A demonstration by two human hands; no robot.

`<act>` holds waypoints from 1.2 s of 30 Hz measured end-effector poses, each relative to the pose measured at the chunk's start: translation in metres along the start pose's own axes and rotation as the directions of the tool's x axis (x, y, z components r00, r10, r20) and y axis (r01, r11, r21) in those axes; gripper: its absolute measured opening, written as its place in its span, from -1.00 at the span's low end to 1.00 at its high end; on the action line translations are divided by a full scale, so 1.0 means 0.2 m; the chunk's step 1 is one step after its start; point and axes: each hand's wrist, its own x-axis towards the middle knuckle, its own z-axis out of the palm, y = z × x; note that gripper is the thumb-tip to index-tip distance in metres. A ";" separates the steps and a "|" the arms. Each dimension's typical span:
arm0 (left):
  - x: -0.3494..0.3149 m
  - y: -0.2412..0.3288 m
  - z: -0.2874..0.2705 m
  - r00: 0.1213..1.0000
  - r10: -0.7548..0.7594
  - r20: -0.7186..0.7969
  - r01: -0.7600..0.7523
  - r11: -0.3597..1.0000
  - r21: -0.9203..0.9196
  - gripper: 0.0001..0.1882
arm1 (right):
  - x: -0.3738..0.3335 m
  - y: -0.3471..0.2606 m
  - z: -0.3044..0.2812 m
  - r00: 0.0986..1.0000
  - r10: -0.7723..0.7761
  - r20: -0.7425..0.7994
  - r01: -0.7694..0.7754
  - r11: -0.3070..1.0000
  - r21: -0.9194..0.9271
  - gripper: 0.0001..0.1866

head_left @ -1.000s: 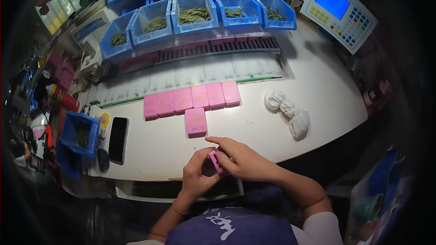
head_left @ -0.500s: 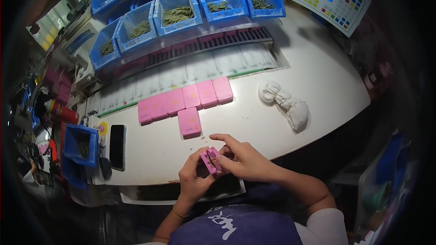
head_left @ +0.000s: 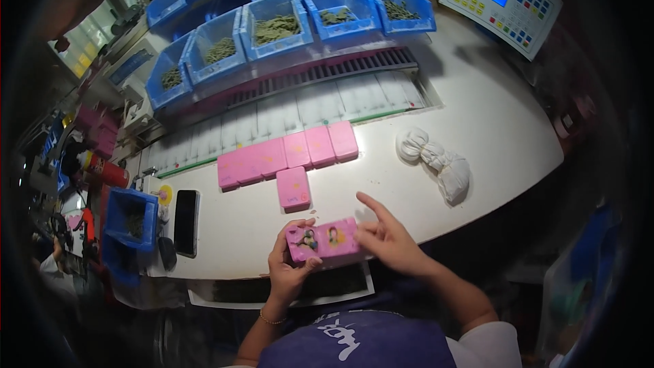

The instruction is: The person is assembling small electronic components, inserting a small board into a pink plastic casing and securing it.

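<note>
Close to my body, above the table's front edge, a pink two-part mould (head_left: 323,249) lies spread with its inner faces up. A small figure with dark and green parts (head_left: 308,239) sits in its left half, and the right half has a hollow with yellow and dark colouring. My left hand (head_left: 287,269) is closed around the left half. My right hand (head_left: 392,242) pinches the right end, its index finger stretched out. Beyond them stands a single closed pink mould (head_left: 293,187), touching a row of similar pink moulds (head_left: 298,148).
Blue bins (head_left: 276,24) holding small greenish pieces line the back, above a dark slatted rack (head_left: 327,76). A knotted white cloth bundle (head_left: 436,163) lies at right, near a keypad device with a blue screen (head_left: 501,0). A phone (head_left: 186,223) lies at left beside blue bins (head_left: 133,215).
The mould halves, held close together before, are now spread side by side with the inside showing upward. My right hand has moved to the right with its half.
</note>
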 end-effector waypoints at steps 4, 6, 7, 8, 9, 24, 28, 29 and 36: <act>0.01 -0.01 0.04 0.997 -0.073 0.009 0.071 0.926 -0.372 -0.18 | -0.09 0.06 0.18 0.994 -0.063 0.090 0.044 0.980 0.193 0.01; 0.05 0.00 0.09 0.968 -0.251 -0.020 0.181 0.747 -0.640 -0.08 | -0.10 0.13 0.24 0.995 -0.061 0.085 0.038 0.968 0.248 0.02; 0.05 0.00 0.09 0.969 -0.247 -0.025 0.174 0.748 -0.641 -0.08 | -0.10 0.15 0.26 0.996 -0.058 0.069 0.034 0.952 0.305 0.02; 0.06 0.01 0.07 0.940 -0.340 -0.033 0.252 0.756 -0.604 -0.13 | -0.13 0.11 0.31 0.998 -0.020 0.053 0.002 0.945 0.326 -0.06; 0.06 0.04 0.07 0.902 -0.430 -0.043 0.333 0.754 -0.567 -0.16 | -0.14 0.09 0.30 0.998 -0.018 0.059 -0.002 0.947 0.322 -0.06; 0.11 0.07 0.04 0.951 -0.264 -0.160 0.247 0.962 -0.118 -0.35 | -0.03 -0.10 0.20 0.620 -0.745 0.247 0.550 0.188 -0.814 -0.84; 0.12 0.05 0.04 0.880 -0.475 -0.029 0.438 0.832 -0.341 -0.24 | 0.14 -0.10 0.01 0.770 -0.637 0.023 0.375 0.424 -0.824 -0.79; 0.13 0.04 0.03 0.859 -0.512 0.011 0.473 0.785 -0.401 -0.24 | 0.19 -0.13 -0.03 0.719 -0.694 0.042 0.370 0.331 -0.868 -0.74; 0.14 0.10 0.01 0.841 -0.540 0.028 0.486 0.733 -0.475 -0.29 | 0.06 -0.40 -0.48 0.856 -0.514 0.059 -0.037 -0.174 -0.984 -0.37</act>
